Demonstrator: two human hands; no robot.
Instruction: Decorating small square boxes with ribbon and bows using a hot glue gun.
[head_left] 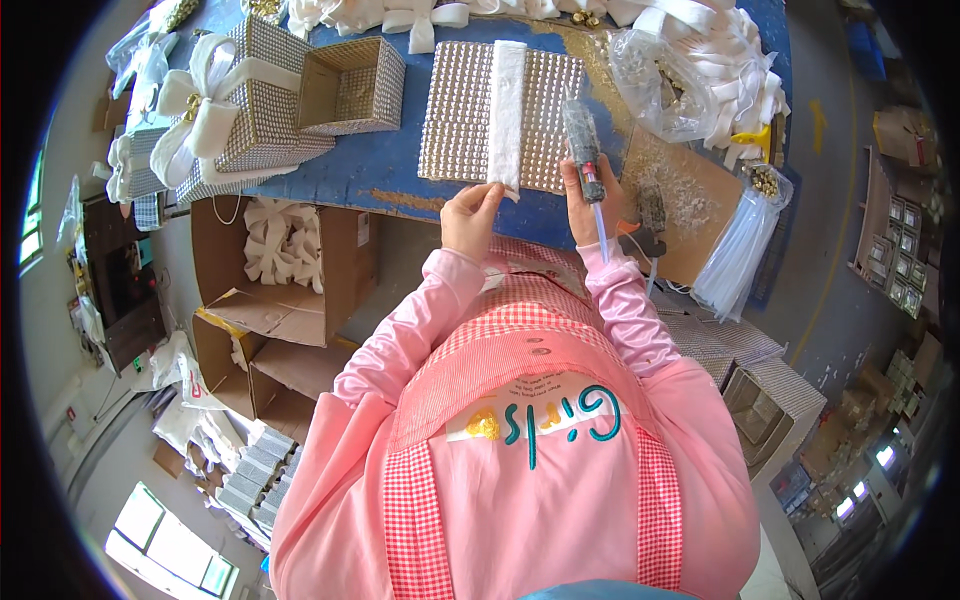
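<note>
A box (pixel 452 120) covered in rows of pearl-like silver beads lies in front of me on the blue table. A white plush ribbon (pixel 507 110) runs down its middle from the far edge to the near edge. My left hand (pixel 468 222) pinches the ribbon's near end between thumb and fingers at the box's edge. My right hand (pixel 584 206) is wrapped round a worn, glue-crusted hot glue gun (pixel 582 140). Its nozzle points away from me over the box's right side, and a translucent glue stick sticks out of its back end.
Beaded boxes, one with a white bow (pixel 195 105) and an open one (pixel 352 85), stand at left. White ribbons (pixel 745 60) and a plastic bag (pixel 660 85) lie far right. A glue stick bundle (pixel 738 262) hangs by the cardboard (pixel 690 180). Cartons (pixel 270 310) sit below left.
</note>
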